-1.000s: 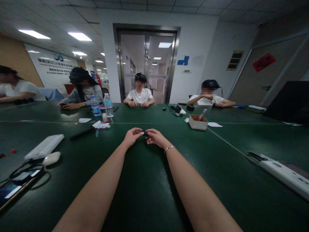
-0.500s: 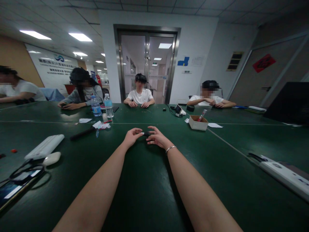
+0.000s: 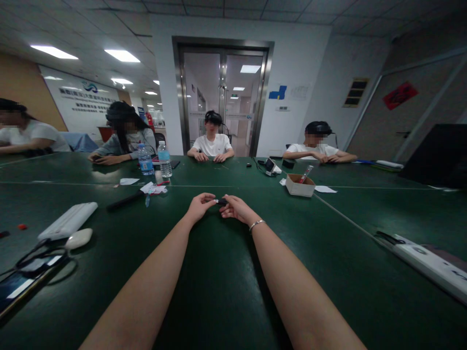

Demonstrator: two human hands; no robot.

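Both my arms stretch out over the dark green table point(image 3: 226, 291). My left hand point(image 3: 199, 207) and my right hand point(image 3: 236, 209) meet at the table's middle and pinch a small dark object with a metal end point(image 3: 221, 201) between their fingertips. It is too small to identify. A thin bracelet circles my right wrist point(image 3: 256, 224).
A white keyboard point(image 3: 67, 221), mouse point(image 3: 78, 238) and phone with cable point(image 3: 22, 279) lie at left. A white power strip point(image 3: 426, 262) lies at right. Farther off are two water bottles point(image 3: 164, 163), a black marker point(image 3: 124, 200), a small cardboard box point(image 3: 299, 184). Several people sit around the far side.
My right hand's fingers have closed slightly on the small object. Otherwise the hands stay in place.
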